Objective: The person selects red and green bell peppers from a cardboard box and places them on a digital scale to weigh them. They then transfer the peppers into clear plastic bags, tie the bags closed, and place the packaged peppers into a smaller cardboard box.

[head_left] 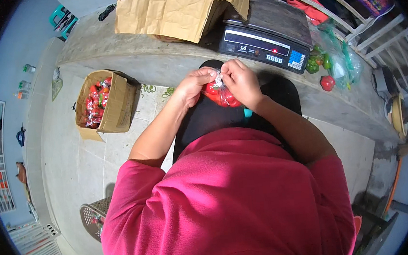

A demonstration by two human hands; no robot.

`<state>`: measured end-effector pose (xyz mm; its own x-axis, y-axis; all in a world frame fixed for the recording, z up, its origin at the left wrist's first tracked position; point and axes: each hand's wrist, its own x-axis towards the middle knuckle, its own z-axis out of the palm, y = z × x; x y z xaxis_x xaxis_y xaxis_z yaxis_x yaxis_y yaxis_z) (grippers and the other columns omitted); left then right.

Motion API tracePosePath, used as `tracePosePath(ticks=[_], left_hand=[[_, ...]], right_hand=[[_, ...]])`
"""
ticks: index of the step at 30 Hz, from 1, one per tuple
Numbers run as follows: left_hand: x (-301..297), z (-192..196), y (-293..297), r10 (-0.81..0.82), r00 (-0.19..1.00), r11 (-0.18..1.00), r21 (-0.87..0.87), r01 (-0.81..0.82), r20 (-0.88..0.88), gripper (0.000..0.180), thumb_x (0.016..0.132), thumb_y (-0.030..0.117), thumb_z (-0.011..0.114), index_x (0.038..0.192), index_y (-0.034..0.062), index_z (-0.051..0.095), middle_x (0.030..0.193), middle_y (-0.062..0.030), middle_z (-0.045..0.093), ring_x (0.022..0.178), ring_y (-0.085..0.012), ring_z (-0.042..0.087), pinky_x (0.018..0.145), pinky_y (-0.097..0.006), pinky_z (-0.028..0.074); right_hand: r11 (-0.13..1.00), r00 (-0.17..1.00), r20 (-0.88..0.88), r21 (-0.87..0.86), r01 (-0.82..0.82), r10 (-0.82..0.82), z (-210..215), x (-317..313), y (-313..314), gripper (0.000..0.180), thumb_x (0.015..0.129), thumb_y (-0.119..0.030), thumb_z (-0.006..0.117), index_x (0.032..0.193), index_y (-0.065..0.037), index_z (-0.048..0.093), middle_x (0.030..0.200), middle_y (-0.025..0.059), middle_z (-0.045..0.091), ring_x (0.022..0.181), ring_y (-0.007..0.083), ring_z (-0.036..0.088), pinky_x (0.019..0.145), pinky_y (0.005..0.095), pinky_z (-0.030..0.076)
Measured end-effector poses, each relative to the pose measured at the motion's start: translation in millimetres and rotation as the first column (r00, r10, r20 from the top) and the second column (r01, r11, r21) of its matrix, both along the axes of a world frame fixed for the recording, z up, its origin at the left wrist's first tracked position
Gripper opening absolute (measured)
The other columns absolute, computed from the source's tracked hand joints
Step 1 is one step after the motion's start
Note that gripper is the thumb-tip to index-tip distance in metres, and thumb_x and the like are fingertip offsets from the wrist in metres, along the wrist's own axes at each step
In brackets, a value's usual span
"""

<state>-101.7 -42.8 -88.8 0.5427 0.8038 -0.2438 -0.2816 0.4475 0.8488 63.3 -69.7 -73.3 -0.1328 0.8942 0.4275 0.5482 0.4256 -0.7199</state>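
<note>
A clear plastic bag of red peppers hangs over my dark-clothed lap, its neck gathered and twisted at the top. My left hand pinches the bag's neck from the left side. From the right, my right hand is closed on the same gathered plastic, its fingertips close to those of the left. Both hands' fingers partly hide the neck, so I cannot tell whether it is knotted.
A cardboard box of bagged peppers stands on the floor at left. On the concrete ledge are another cardboard box, a digital scale, green peppers, a red pepper and thin plastic bags. A basket sits lower left.
</note>
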Motion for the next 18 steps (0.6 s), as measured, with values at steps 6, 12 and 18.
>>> tracePosePath(ticks=[6, 12, 18], left_hand=[[9, 3, -8, 0.151, 0.986, 0.987, -0.050, -0.154, -0.070, 0.013, 0.086, 0.016, 0.054, 0.089, 0.0049, 0.059, 0.080, -0.0026, 0.061, 0.072, -0.0110, 0.056, 0.069, -0.024, 0.044], [17, 7, -16, 0.305, 0.947, 0.952, 0.031, -0.304, -0.097, 0.013, 0.087, 0.015, 0.052, 0.085, 0.0044, 0.059, 0.073, -0.0006, 0.058, 0.063, -0.0097, 0.051, 0.062, -0.022, 0.042], [28, -6, -23, 0.512, 0.844, 0.839, 0.307, -0.450, -0.161, 0.014, 0.086, 0.012, 0.053, 0.076, 0.0035, 0.059, 0.070, 0.0012, 0.052, 0.061, -0.0077, 0.047, 0.059, -0.021, 0.039]], right_hand=[[0.993, 0.996, 0.083, 0.117, -0.033, 0.024, 3, -2, -4, 0.008, 0.074, -0.003, 0.059, 0.082, -0.003, 0.057, 0.079, 0.0108, 0.055, 0.066, 0.0247, 0.058, 0.059, 0.0325, 0.047], [1.000, 0.998, 0.060, 0.004, 0.024, -0.024, 8, -7, -1, 0.006, 0.074, -0.013, 0.059, 0.075, -0.008, 0.058, 0.078, 0.0100, 0.057, 0.070, 0.0312, 0.058, 0.060, 0.0398, 0.047], [0.998, 0.979, 0.197, -0.038, 0.059, -0.051, 12, -8, 8, 0.012, 0.075, -0.019, 0.059, 0.070, -0.008, 0.058, 0.076, 0.0115, 0.060, 0.071, 0.0322, 0.059, 0.063, 0.0429, 0.047]])
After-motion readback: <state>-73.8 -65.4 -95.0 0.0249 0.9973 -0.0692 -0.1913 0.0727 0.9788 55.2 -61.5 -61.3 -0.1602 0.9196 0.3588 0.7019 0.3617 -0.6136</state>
